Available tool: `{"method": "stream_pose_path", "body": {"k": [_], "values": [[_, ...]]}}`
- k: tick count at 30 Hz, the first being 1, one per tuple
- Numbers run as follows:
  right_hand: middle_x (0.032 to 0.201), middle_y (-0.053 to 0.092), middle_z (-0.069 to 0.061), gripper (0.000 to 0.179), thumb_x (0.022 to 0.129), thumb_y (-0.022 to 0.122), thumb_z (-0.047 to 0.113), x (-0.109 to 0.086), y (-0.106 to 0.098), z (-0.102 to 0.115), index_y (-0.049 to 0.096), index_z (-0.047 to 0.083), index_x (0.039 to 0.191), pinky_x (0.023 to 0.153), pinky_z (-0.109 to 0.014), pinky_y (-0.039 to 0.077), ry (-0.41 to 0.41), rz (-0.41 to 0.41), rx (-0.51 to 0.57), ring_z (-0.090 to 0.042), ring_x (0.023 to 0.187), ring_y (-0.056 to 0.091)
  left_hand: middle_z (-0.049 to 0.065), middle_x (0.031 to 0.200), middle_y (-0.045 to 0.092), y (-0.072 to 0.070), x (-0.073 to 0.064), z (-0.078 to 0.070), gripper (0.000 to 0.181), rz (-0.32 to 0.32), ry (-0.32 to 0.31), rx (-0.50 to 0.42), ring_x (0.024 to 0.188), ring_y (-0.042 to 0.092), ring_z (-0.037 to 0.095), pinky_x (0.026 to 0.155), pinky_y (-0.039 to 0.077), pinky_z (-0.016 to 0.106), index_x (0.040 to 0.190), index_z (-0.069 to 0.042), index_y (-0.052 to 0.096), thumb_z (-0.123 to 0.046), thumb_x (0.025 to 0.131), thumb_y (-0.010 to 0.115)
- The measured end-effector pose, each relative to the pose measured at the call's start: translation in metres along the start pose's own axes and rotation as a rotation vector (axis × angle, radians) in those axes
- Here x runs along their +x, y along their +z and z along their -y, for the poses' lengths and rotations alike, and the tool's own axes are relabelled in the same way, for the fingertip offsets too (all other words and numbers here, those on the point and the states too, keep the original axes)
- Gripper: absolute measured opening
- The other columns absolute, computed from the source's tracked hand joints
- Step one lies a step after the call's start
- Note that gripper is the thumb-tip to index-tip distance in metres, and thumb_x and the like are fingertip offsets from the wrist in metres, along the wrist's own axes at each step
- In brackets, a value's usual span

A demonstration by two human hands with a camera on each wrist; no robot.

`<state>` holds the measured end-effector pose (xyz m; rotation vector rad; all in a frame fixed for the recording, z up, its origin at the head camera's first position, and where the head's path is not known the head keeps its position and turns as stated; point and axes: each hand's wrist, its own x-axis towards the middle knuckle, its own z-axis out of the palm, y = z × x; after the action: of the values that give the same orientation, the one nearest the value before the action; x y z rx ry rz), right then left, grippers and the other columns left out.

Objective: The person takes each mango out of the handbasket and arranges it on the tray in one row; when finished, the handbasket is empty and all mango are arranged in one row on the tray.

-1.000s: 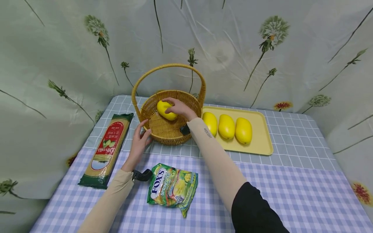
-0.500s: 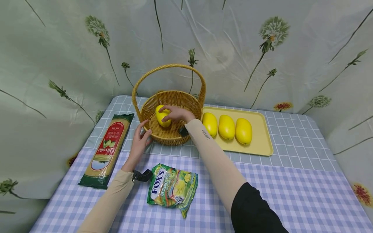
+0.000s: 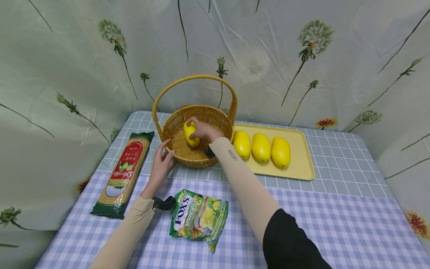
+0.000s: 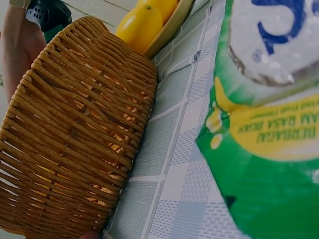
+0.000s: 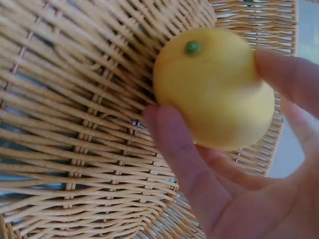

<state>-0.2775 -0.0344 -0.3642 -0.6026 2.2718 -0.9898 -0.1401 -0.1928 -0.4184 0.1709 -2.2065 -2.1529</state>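
Note:
With curled fingers and thumb, my right hand (image 3: 203, 130) grips a yellow mango (image 3: 189, 130) inside the wicker basket (image 3: 188, 153). In the right wrist view the mango's green stem end (image 5: 192, 48) faces the camera, with fingertips (image 5: 172, 124) on one side and the thumb on the other. My left hand (image 3: 160, 164) rests against the basket's front left rim, fingers spread. The left wrist view shows mostly the basket's woven outer wall (image 4: 79, 129). Three more mangoes (image 3: 261, 147) lie in a row on a yellow tray (image 3: 299, 164), right of the basket.
A long pack of pasta (image 3: 124, 173) lies left of the basket. A green bag of Fox's candy (image 3: 199, 216) lies in front, near the left wrist. The basket's tall handle (image 3: 195, 76) arches above the right hand. Behind the table hangs a flowered curtain (image 3: 268, 56).
In the basket, my right hand has brought the mango toward the front and turned it more upright, its grip shifting around it. The left hand has stayed at the rim.

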Motion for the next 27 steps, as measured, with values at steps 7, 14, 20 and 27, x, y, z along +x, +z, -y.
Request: {"method": "stream_pose_path", "body": {"k": [7, 14, 20, 27], "values": [[0.137, 0.037, -0.016, 0.051, 0.096, 0.042, 0.004, -0.008, -0.011, -0.008, 0.036, 0.013, 0.146, 0.084, -0.051, 0.049, -0.071, 0.063, 0.090, -0.022, 0.078, 0.046, 0.015, 0.156, 0.009, 0.000, 0.001, 0.002, 0.051, 0.012, 0.008, -0.032, 0.134, 0.031, 0.040, 0.101, 0.038, 0.055, 0.150, -0.007, 0.025, -0.011, 0.102, 0.042], [0.125, 0.040, -0.015, 0.045, 0.097, 0.055, 0.015, -0.028, -0.038, -0.021, 0.035, 0.015, 0.138, 0.072, -0.044, 0.054, -0.175, 0.111, 0.193, -0.021, 0.081, 0.053, 0.015, 0.155, 0.010, 0.000, 0.000, 0.002, 0.051, 0.008, 0.007, -0.021, 0.135, 0.030, 0.038, 0.101, 0.038, 0.054, 0.150, -0.007, 0.024, -0.012, 0.103, 0.042], [0.130, 0.035, -0.011, 0.055, 0.098, 0.054, 0.014, -0.059, -0.062, -0.034, 0.029, 0.023, 0.146, 0.058, -0.030, 0.047, -0.261, 0.161, 0.228, -0.026, 0.071, 0.048, 0.015, 0.155, 0.012, 0.001, -0.001, 0.000, 0.051, 0.005, 0.012, -0.010, 0.135, 0.030, 0.037, 0.101, 0.038, 0.055, 0.150, -0.007, 0.024, -0.013, 0.103, 0.042], [0.147, 0.020, -0.001, 0.059, 0.095, 0.055, 0.018, -0.097, -0.079, -0.057, 0.028, 0.027, 0.147, 0.076, -0.044, 0.046, -0.272, 0.136, 0.252, -0.024, 0.095, 0.049, 0.016, 0.155, 0.011, 0.002, -0.002, 0.000, 0.051, 0.013, 0.024, -0.010, 0.135, 0.030, 0.039, 0.101, 0.037, 0.056, 0.150, -0.005, 0.023, -0.012, 0.103, 0.041]]}}
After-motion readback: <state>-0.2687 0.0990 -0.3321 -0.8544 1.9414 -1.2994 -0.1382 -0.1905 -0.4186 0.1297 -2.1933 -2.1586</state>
